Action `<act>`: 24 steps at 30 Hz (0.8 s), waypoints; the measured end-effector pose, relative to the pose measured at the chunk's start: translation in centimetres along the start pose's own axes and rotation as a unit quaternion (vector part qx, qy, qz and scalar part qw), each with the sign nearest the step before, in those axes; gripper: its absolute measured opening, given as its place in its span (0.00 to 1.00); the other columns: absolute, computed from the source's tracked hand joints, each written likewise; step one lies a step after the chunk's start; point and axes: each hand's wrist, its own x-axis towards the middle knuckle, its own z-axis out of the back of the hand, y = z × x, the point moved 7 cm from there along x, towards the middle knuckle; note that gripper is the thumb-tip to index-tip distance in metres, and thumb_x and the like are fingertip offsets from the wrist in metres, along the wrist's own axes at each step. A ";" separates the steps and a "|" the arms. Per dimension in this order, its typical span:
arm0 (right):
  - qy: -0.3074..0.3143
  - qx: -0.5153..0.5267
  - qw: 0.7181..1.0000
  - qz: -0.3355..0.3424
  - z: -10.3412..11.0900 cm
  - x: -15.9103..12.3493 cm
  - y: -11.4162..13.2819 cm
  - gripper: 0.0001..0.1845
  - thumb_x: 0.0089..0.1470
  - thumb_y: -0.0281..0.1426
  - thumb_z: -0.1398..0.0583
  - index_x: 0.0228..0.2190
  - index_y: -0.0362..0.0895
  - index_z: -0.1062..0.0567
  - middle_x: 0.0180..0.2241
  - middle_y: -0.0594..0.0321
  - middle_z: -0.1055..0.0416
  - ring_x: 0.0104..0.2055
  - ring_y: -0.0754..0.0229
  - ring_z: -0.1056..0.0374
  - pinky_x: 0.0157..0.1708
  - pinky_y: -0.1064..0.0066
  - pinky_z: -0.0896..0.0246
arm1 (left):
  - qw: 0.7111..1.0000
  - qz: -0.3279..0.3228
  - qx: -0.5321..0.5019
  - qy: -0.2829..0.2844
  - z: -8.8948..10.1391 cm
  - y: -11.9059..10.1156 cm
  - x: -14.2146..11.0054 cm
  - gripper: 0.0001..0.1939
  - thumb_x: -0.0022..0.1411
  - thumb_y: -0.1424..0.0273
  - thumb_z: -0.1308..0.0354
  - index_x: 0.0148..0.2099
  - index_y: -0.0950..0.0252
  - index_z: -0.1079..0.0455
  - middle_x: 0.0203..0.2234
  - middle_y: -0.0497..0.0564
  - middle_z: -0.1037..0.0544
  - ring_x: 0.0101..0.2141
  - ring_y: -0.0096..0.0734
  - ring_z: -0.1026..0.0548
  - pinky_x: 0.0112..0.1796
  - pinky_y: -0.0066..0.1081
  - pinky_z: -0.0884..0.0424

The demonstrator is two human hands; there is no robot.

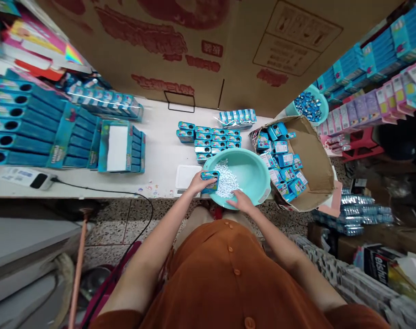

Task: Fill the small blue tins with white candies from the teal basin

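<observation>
Your left hand (pixel 201 183) grips a blue tin (pixel 209 182); your right hand (pixel 241 201) lies open on the rim of the teal basin (pixel 255 169).
White pellets (pixel 226 179) remain in the basin; rows of tins (pixel 211 138) stand on the desk (pixel 160 146); more fill the cardboard box (pixel 312 155).

This place looks like a stockroom or small packing workshop for shop goods. A long white table (pixel 160 151) carries rows of small blue tins (pixel 214 137), with stacked blue display boxes (pixel 26 123) at left and a big cardboard carton (pixel 180 50) on the far side.

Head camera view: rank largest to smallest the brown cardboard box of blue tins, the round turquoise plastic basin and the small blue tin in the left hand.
1. Brown cardboard box and turquoise plastic basin: they look alike, and the basin is nearer the camera, so unranked.
2. Small blue tin.
</observation>
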 end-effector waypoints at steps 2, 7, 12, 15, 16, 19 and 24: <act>0.009 0.017 0.998 0.060 -0.9 -0.9 1.6 0.29 0.48 0.46 0.38 0.48 0.45 0.33 0.46 0.56 0.33 0.49 0.54 0.38 0.48 0.67 0.44 | 1.000 0.019 -0.006 0.008 0.1 0.1 0.0 0.26 0.36 0.59 0.30 0.38 0.64 0.32 0.31 0.49 0.23 0.32 0.34 0.25 0.37 0.37 0.27; -0.012 0.058 0.995 0.077 -2.3 -0.4 3.3 0.12 0.53 0.35 0.39 0.39 0.45 0.28 0.39 0.59 0.31 0.43 0.58 0.36 0.42 0.71 0.43 | 0.999 0.032 -0.006 0.039 -0.1 -0.5 -0.1 0.28 0.35 0.59 0.30 0.38 0.64 0.32 0.31 0.49 0.23 0.32 0.34 0.25 0.37 0.36 0.27; 0.017 0.136 0.989 0.049 -2.9 0.5 2.7 0.01 0.52 0.29 0.39 0.30 0.45 0.26 0.33 0.64 0.30 0.37 0.63 0.35 0.38 0.76 0.44 | 0.997 0.055 0.010 0.046 -0.1 -0.5 -0.5 0.30 0.35 0.58 0.30 0.41 0.64 0.32 0.33 0.51 0.23 0.34 0.35 0.25 0.39 0.37 0.28; -0.007 0.158 0.987 -0.035 -2.6 0.6 0.8 0.04 0.52 0.26 0.41 0.29 0.44 0.26 0.32 0.63 0.29 0.37 0.63 0.35 0.39 0.76 0.45 | 0.997 0.058 0.015 0.043 0.0 -0.3 -0.9 0.31 0.36 0.57 0.30 0.42 0.65 0.32 0.35 0.52 0.22 0.35 0.36 0.25 0.39 0.36 0.28; -0.025 0.157 0.985 -0.067 -2.3 0.6 0.0 0.05 0.53 0.25 0.42 0.30 0.43 0.26 0.33 0.62 0.29 0.38 0.62 0.35 0.40 0.75 0.45 | 0.997 0.057 0.009 0.042 -0.1 -0.2 -1.1 0.31 0.36 0.57 0.30 0.42 0.65 0.32 0.35 0.52 0.22 0.35 0.36 0.25 0.39 0.36 0.28; -0.079 0.153 0.970 -0.171 -1.5 0.7 -2.6 0.08 0.55 0.26 0.45 0.32 0.40 0.26 0.36 0.54 0.29 0.41 0.57 0.36 0.42 0.71 0.46 | 0.997 0.065 -0.012 0.029 -0.2 0.2 -2.0 0.31 0.36 0.58 0.30 0.42 0.66 0.31 0.35 0.53 0.22 0.35 0.35 0.24 0.40 0.36 0.28; -0.123 0.200 0.924 -0.300 -1.4 1.3 -5.3 0.12 0.57 0.29 0.48 0.37 0.36 0.27 0.42 0.45 0.31 0.48 0.51 0.38 0.47 0.67 0.48 | 0.996 0.086 -0.039 0.000 -0.5 0.8 -3.3 0.31 0.37 0.59 0.30 0.43 0.67 0.32 0.35 0.54 0.23 0.34 0.33 0.24 0.38 0.35 0.27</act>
